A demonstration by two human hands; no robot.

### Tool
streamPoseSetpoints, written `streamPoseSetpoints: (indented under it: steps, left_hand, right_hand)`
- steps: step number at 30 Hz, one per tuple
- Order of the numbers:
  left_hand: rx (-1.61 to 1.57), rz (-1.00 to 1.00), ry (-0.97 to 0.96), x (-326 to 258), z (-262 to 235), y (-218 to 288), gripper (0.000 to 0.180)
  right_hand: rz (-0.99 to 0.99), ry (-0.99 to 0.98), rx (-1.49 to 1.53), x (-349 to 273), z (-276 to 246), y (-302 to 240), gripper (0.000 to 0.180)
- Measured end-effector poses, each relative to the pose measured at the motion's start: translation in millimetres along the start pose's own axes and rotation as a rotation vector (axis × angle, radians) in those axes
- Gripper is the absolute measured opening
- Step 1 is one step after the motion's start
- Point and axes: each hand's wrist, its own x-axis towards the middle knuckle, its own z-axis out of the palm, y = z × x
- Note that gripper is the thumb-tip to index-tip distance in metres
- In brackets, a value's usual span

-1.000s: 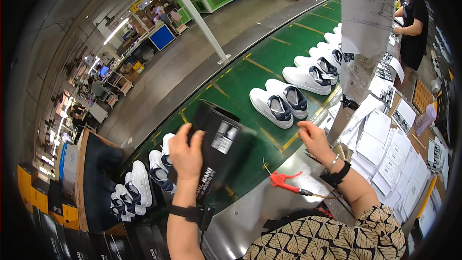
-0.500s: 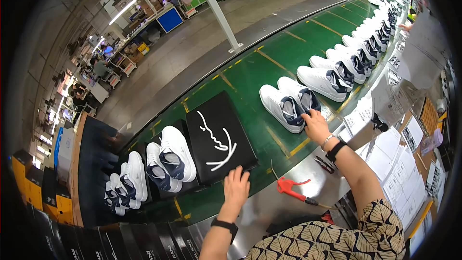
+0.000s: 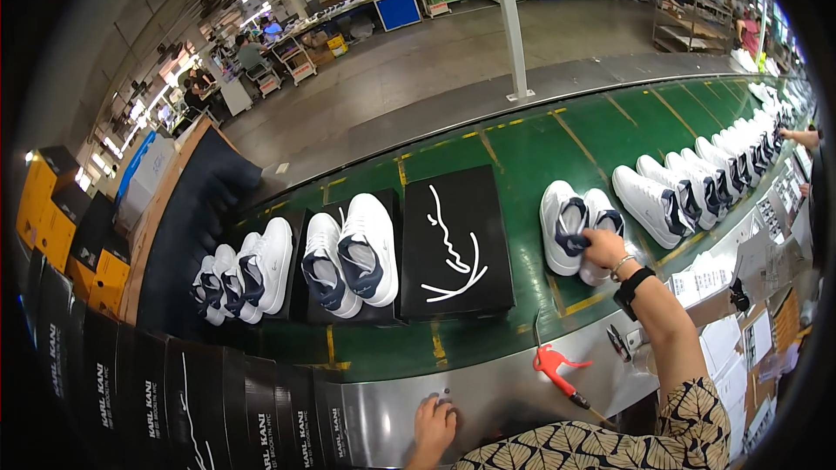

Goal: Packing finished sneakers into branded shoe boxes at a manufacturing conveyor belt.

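Right hand [image 3: 604, 248]: fingers clamped on white shoe [image 3: 553, 224]. Left hand [image 3: 433, 425]: fingers slightly apart on metal table [image 3: 380, 409]. Red air gun [image 3: 556, 366] lies between; black box [image 3: 457, 248] nearby.

"Where's the right hand [image 3: 607, 250]?"

"Right of the black shoebox [image 3: 457, 239] with the white line drawing. Its fingers touch the navy heel of a white sneaker [image 3: 562, 211], one of a pair; how firm the grip is, I can't tell."

"And the left hand [image 3: 435, 425]?"

"On the wearer's side of that shoebox, fingers spread on the steel tabletop [image 3: 383, 396]."

"Other tools there?"

"A red air blow gun [image 3: 550, 359], near and right of the shoebox, and black snips [image 3: 619, 344] farther right."

"What's on the green conveyor belt [image 3: 531, 157]?"

"The shoebox, navy-heeled pairs [image 3: 370, 224] to its left, and a sneaker row [image 3: 646, 204] well to its right."
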Motion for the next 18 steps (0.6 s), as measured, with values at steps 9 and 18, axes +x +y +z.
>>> streamPoseSetpoints:
  steps: [9, 18]
  left_hand:
    - [-0.144, 0.167, 0.006, 20.8, 13.0, 42.7, 0.022]
    - [-0.086, 0.174, 0.271, 14.8, -32.0, 34.9, 0.028]
  right_hand:
    - [-0.223, 0.303, 0.284, -28.5, -53.1, -159.6, 0.027]
    - [-0.497, 0.166, -0.061, -47.6, 23.3, -243.3, 0.049]
